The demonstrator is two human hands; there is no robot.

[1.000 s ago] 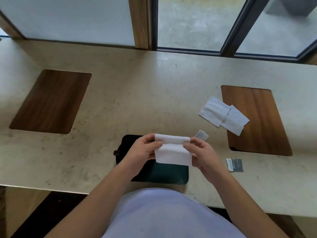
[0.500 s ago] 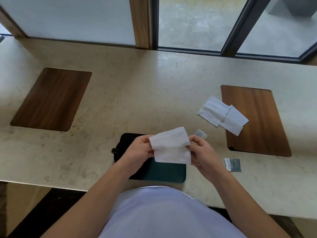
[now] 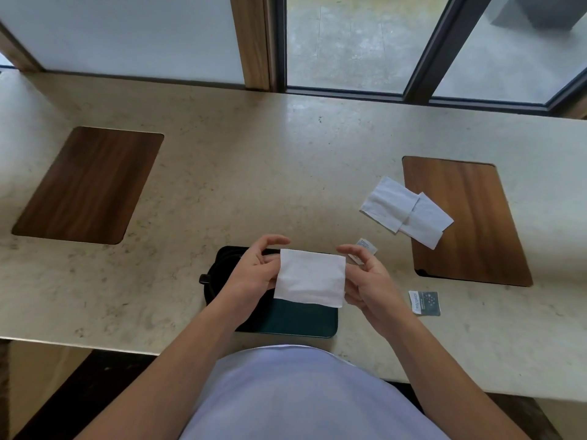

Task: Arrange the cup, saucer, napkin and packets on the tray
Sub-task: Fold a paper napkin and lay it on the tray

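Note:
A folded white napkin point(image 3: 309, 276) is held flat between my left hand point(image 3: 254, 271) and my right hand point(image 3: 365, 277), just above a dark green tray point(image 3: 295, 320) near the counter's front edge. Each hand pinches one side of the napkin, with the upper fingers spread. A dark object point(image 3: 219, 274) lies on the tray's left part, mostly hidden by my left hand. A small white packet point(image 3: 365, 247) lies behind my right hand. A dark grey packet point(image 3: 425, 302) lies on the counter to the right. No saucer is visible.
Two more white napkins point(image 3: 406, 211) overlap on the beige counter point(image 3: 254, 185), partly on a wooden inlay point(image 3: 467, 220) at right. Another wooden inlay point(image 3: 89, 185) sits at far left. Windows run along the back edge.
The napkin's raised top flap has been folded down, so it now lies as a flat rectangle. My fingers have opened out along its sides.

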